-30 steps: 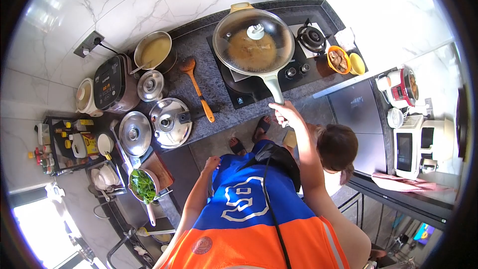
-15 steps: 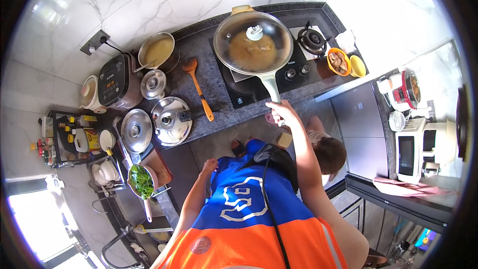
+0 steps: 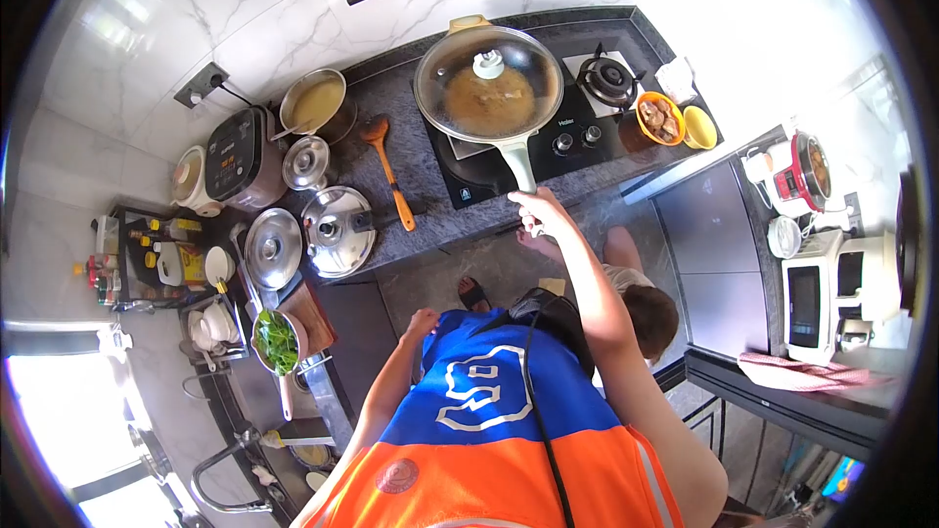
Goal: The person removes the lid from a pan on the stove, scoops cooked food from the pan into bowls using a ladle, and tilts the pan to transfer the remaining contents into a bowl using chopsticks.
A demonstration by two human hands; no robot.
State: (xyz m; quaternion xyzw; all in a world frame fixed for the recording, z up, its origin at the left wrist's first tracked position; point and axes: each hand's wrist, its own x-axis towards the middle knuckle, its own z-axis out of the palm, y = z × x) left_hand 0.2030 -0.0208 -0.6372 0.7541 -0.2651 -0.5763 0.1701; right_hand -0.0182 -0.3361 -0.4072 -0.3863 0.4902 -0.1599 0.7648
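A pale-handled frying pan (image 3: 521,166) with a glass lid (image 3: 460,78) sits on the left side of the black gas hob (image 3: 460,171). Brownish liquid shows through the lid, which has a white knob (image 3: 488,64). My right hand (image 3: 540,211) is closed around the end of the pan handle, at the counter's front edge. Low by my waist, my left hand (image 3: 423,322) hangs with curled fingers and nothing visible in it. A wooden spatula (image 3: 390,173) lies on the counter left of the hob.
Left of the spatula stand a pot of yellowish liquid (image 3: 318,103), a rice cooker (image 3: 240,158) and metal lids (image 3: 338,233). A pan of greens (image 3: 279,340) is by the sink. An orange bowl of meat (image 3: 660,120) sits right of the hob. Another person (image 3: 646,318) is low beside my right arm.
The view has shifted slightly, so the counter things appear moved a little. My right hand stays at the pan handle, and the pan keeps its place on the hob.
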